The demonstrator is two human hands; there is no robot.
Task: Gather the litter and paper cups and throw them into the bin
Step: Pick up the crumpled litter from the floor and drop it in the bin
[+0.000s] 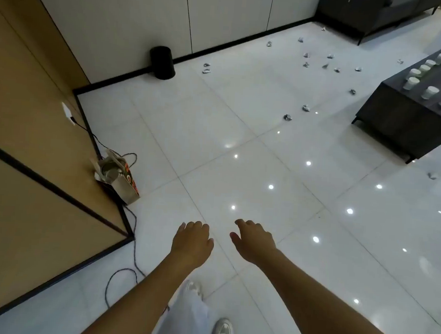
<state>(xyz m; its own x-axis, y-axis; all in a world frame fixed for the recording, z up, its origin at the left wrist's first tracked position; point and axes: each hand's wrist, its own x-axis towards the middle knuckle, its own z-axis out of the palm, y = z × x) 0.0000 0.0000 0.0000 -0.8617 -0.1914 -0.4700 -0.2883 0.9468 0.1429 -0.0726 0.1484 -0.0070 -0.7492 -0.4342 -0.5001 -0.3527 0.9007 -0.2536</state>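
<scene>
Two hands are held out low over the white tiled floor (pixel 217 120), and both are empty. The left hand (pixel 193 240) has relaxed fingers, slightly bent, palm down. The right hand (pixel 254 242) is also loose and spread, and it touches nothing. The black bin (pixel 162 62) stands on the floor at the foot of the far wall. Crumpled pieces of litter (pixel 305 108) lie scattered on the floor, between the bin and the dark low table; one more piece (pixel 432 176) lies near the table's front corner. The paper cups (pixel 430 92) stand upside down in rows on the tabletop (pixel 389 86), along its left edge. An open carton (pixel 119 177) rests against the wooden wall at left.
</scene>
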